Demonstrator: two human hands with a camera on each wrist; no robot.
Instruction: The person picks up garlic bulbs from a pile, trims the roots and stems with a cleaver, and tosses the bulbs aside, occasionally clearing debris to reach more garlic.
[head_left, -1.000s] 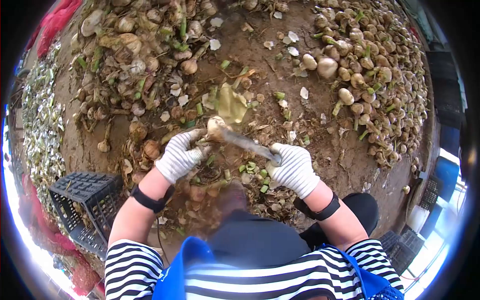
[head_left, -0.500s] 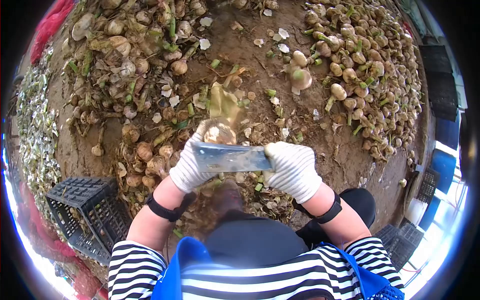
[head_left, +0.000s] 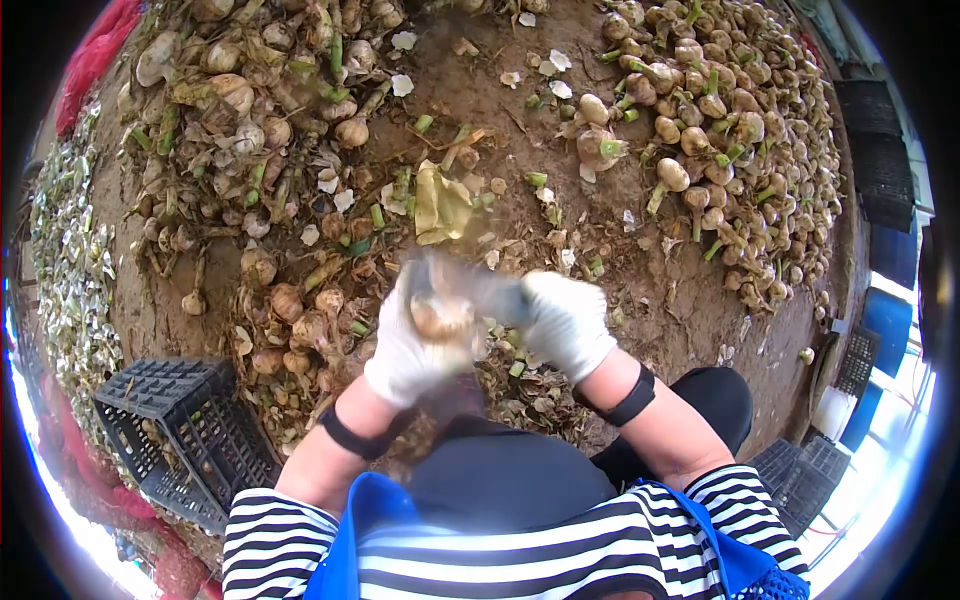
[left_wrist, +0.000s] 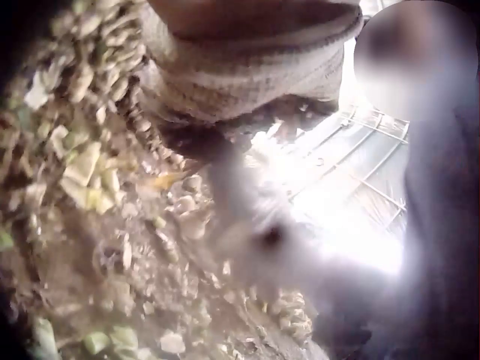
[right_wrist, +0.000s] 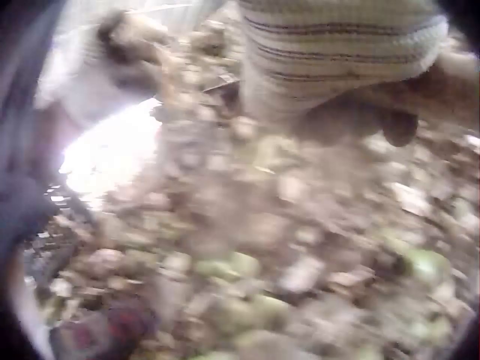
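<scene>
In the head view my left hand (head_left: 400,350), in a white striped glove, holds a garlic bulb (head_left: 443,316) in front of my body. My right hand (head_left: 570,325), gloved the same way, grips a broad-bladed knife (head_left: 495,292). Motion blurs the blade, which points left and overlaps the top of the bulb. The left wrist view shows the left glove (left_wrist: 240,75) from the side, its fingers dark underneath. In the right wrist view the right glove (right_wrist: 337,60) fills the upper part, and the knife blade is hidden.
Unpeeled garlic with stalks (head_left: 230,130) is heaped at upper left; trimmed bulbs (head_left: 740,150) form a pile at right. Stem pieces and a yellowish husk (head_left: 440,203) litter the ground between. A black plastic crate (head_left: 180,430) stands at lower left.
The left hand has drawn the bulb down and nearer my body. The knife has swung from slanting, to broadside in front, to a blur at the bulb. A loose bulb near the right pile has rolled left.
</scene>
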